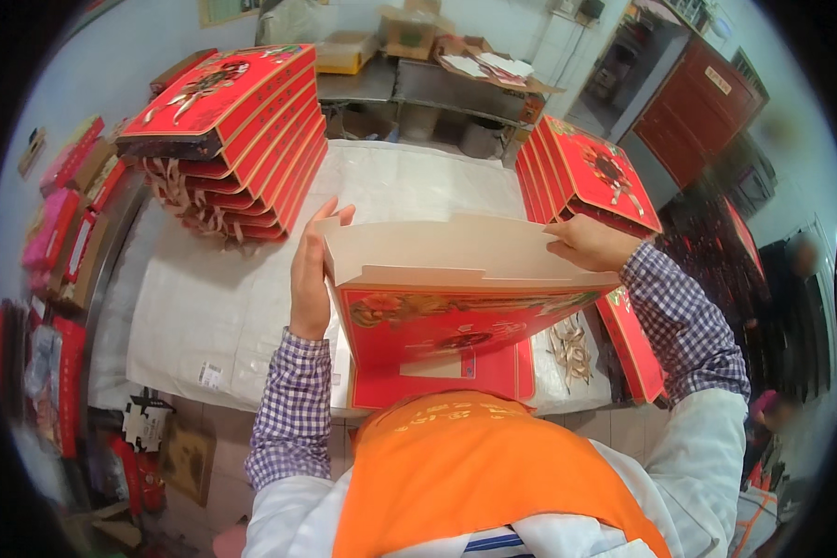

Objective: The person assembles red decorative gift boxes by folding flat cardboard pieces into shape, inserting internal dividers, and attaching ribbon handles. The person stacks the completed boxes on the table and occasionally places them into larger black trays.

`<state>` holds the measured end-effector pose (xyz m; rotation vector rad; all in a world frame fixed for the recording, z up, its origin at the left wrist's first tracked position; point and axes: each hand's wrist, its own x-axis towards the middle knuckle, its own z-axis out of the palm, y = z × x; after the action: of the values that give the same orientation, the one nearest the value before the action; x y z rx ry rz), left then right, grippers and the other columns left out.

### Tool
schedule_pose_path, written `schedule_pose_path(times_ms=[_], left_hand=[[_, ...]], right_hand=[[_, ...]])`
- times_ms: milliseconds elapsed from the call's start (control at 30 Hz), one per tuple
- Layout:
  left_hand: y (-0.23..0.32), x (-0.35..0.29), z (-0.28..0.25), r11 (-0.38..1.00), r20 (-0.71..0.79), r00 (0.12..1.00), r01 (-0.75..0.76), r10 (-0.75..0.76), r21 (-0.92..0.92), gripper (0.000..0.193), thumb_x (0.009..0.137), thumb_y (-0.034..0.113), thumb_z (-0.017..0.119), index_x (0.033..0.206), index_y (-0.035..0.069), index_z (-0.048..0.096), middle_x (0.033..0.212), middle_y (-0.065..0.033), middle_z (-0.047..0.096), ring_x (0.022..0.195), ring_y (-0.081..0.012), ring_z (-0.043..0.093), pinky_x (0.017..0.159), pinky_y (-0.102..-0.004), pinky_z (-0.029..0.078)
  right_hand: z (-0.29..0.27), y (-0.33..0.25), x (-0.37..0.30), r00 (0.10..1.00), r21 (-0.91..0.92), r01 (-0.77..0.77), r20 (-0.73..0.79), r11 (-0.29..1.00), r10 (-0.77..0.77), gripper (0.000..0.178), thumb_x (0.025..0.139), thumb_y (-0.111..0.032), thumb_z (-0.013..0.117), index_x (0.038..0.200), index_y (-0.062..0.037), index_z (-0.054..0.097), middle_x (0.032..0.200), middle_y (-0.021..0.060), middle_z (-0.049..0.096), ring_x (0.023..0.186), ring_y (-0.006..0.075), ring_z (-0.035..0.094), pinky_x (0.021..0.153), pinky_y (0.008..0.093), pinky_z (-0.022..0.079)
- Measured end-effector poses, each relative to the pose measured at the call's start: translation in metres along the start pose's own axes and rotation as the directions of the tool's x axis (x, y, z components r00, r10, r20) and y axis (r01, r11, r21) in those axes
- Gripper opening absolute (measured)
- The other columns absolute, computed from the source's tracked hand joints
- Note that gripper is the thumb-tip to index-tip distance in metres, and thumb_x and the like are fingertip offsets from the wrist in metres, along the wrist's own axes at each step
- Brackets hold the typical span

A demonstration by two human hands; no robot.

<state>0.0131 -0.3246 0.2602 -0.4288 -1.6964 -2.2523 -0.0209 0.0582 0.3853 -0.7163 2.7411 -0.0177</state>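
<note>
Upright in front of me stands a red printed cardboard gift box (418,325), its pale flaps (437,246) spread along the top edge. My left hand (311,279) holds the box's left side, palm against the edge and fingertips behind it. With thumb and curled fingers, my right hand (593,244) pinches the flap at the right corner. Beneath the box lies a flat red card panel (504,370) near the table's front. To its right is a small heap of beige ribbons (570,352), with another red box piece (631,344) beside it.
Stacked red boxes with ribbon handles (228,130) rise at the table's far left; a second stack (586,172) stands far right. White sheeting covers the table (223,325). Behind are a metal bench (456,91) with cartons, and red goods (60,232) along the left wall.
</note>
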Motion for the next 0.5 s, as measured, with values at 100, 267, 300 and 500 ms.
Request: schedule_pose_path(times_ms=[100,267,300,500], left_hand=[[0.002,0.008,-0.007,0.996,0.094,0.992,0.085,-0.086,0.013,0.064,0.104,0.046,0.039,0.143,-0.004,0.04,0.137,-0.02,0.054,0.123,-0.022,0.054,0.102,-0.0322,0.043],[0.0,0.023,-0.009,0.998,0.059,0.998,0.013,-0.016,0.055,0.074,0.095,0.052,0.057,0.144,-0.001,0.04,0.133,-0.019,0.055,0.122,-0.0246,0.054,0.098,-0.0364,0.046],[0.003,0.025,-0.002,0.995,0.021,0.999,-0.03,0.028,0.1,0.077,0.093,0.053,0.059,0.144,0.0,0.04,0.132,-0.0187,0.055,0.122,-0.0251,0.054,0.098,-0.0375,0.045],[0.018,0.026,0.009,0.95,-0.041,0.986,-0.145,0.162,0.278,0.072,0.09,0.045,0.062,0.143,0.001,0.041,0.124,-0.0158,0.056,0.119,-0.0261,0.054,0.102,-0.04,0.04]], right_hand=[[-0.005,0.002,0.003,0.997,-0.058,0.032,-0.074,0.998,-0.036,0.032,0.093,-0.015,0.058,0.121,-0.0008,0.062,0.09,0.0228,0.068,0.083,0.0392,0.066,0.077,0.0454,0.052],[-0.005,0.006,0.014,0.973,0.111,0.114,-0.213,0.987,-0.089,0.025,0.093,-0.016,0.062,0.112,0.0002,0.065,0.083,0.022,0.068,0.076,0.0347,0.067,0.071,0.0397,0.053],[-0.005,0.009,0.01,0.985,0.117,0.052,-0.169,0.992,-0.032,0.025,0.094,-0.016,0.062,0.112,0.0004,0.066,0.084,0.022,0.068,0.076,0.0345,0.067,0.071,0.0397,0.053],[-0.003,0.016,0.014,0.979,0.178,0.065,-0.201,0.982,-0.029,0.027,0.094,-0.018,0.063,0.112,0.0012,0.066,0.085,0.0212,0.069,0.078,0.0327,0.068,0.072,0.0391,0.053]])
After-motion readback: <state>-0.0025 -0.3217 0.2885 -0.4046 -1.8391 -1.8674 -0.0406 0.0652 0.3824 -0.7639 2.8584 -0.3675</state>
